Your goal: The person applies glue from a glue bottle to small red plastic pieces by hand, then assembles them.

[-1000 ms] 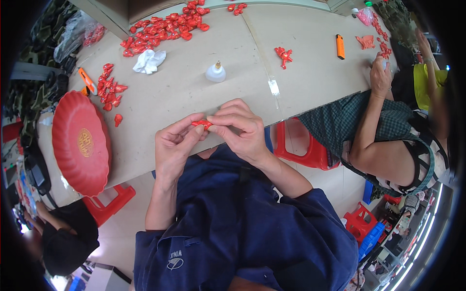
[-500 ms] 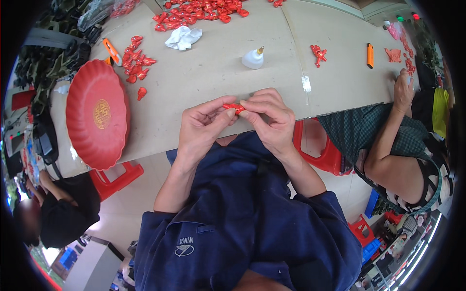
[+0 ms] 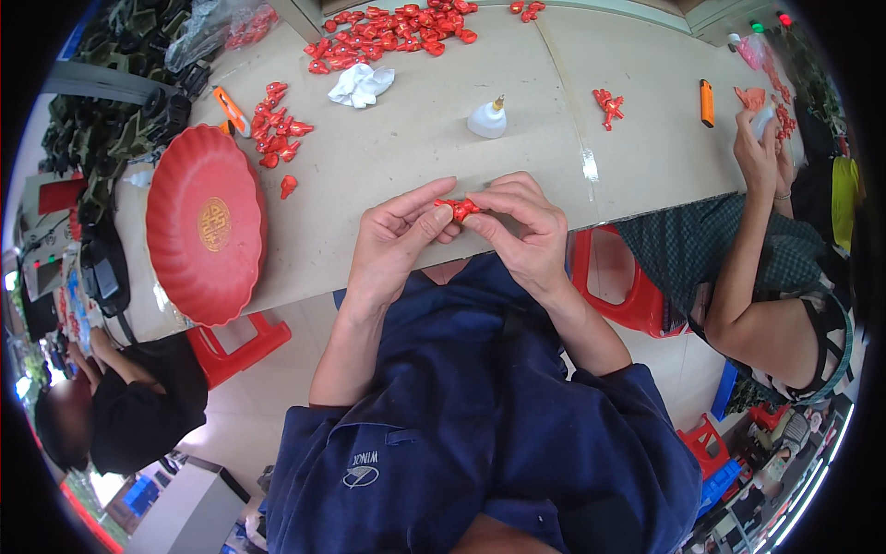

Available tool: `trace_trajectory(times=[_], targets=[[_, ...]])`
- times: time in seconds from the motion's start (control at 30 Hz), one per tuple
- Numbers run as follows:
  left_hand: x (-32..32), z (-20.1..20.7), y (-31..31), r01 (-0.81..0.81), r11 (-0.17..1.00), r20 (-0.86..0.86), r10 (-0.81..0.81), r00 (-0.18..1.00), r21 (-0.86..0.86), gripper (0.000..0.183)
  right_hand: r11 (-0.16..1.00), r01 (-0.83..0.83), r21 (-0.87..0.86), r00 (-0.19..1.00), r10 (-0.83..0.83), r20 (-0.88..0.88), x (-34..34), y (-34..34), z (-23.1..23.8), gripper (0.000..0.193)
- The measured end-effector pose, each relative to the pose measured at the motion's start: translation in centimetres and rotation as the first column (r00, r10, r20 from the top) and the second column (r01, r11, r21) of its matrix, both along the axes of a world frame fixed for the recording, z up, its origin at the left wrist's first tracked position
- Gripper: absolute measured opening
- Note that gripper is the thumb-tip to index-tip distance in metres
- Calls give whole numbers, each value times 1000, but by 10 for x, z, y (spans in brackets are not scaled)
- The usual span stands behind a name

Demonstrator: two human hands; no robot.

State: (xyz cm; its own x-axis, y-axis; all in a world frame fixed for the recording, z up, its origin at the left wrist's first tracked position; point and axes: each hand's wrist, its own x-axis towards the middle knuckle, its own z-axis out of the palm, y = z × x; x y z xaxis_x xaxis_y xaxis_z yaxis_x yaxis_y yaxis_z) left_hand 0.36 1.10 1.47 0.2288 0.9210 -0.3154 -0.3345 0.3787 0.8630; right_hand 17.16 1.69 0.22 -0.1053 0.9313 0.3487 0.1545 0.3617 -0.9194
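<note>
Over the table's near edge, my left hand [image 3: 395, 235] and my right hand [image 3: 528, 226] meet around a small shiny red figure-like piece [image 3: 458, 210]. Thumb and fingers of each hand pinch one end of it, and the fingertips cover part of its shape. Beyond my hands stands a small white squeeze bottle [image 3: 486, 121] with a brass-coloured tip. A lone red piece [image 3: 288, 186] lies left of my hands, near a loose group of similar red pieces [image 3: 275, 134]. Further right rests a small red cluster [image 3: 608, 107].
A scalloped red tray [image 3: 175, 240] is at the left. A big heap of red pieces [image 3: 397, 35] and a crumpled white tissue [image 3: 361, 85] lie at the back. Orange cutters [image 3: 232, 112] lie left and right. A co-worker's hand [image 3: 757, 159] works at the right.
The red piece now looks wider and turned between my fingertips, and my left index finger is straighter. The co-worker at the right now holds a white bottle. The whole view has shifted slightly.
</note>
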Motion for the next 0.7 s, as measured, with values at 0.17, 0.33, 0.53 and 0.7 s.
trace_trajectory(times=[0.17, 0.33, 0.53, 0.7], targets=[[-2, -1, 1, 29, 999, 23, -30, 999, 23, 30, 1000, 9, 1, 1000, -9, 7, 0, -1, 1, 22], [-3, 2, 0, 31, 999, -2, -31, 1000, 13, 29, 1000, 5, 13, 1000, -5, 1, -2, 0, 1, 22], [-1, 0, 0, 26, 1000, -7, -26, 1000, 1, 29, 1000, 20, -3, 1000, -20, 4, -1, -2, -2, 21], [-2, 1, -1, 21, 1000, -5, -21, 1000, 6, 30, 1000, 16, 2, 1000, -16, 1, -2, -1, 0, 21]])
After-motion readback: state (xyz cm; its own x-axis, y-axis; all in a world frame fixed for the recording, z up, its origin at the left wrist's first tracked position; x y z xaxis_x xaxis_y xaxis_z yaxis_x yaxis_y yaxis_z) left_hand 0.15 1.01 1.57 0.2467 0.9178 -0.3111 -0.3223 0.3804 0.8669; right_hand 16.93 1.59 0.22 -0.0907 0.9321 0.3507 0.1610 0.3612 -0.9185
